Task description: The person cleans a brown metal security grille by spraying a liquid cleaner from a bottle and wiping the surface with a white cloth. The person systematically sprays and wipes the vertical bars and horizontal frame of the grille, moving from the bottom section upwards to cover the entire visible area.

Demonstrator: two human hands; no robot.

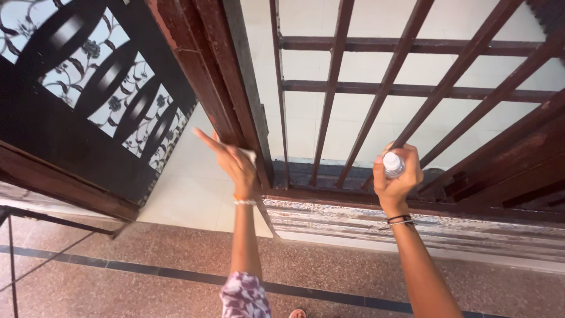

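My left hand presses a small white cloth against the dark brown wooden door frame post, with one finger stretched out to the left. My right hand is closed around a small bottle with a white cap, held in front of the brown barred grille near its bottom rail. Both wrists wear thin bracelets. A patterned purple and white sleeve shows at the bottom edge.
An open dark door leaf with floral frosted glass panels swings out at the left. A worn painted threshold runs under the grille. Speckled reddish floor with a dark stripe lies below; pale tiles show beyond the bars.
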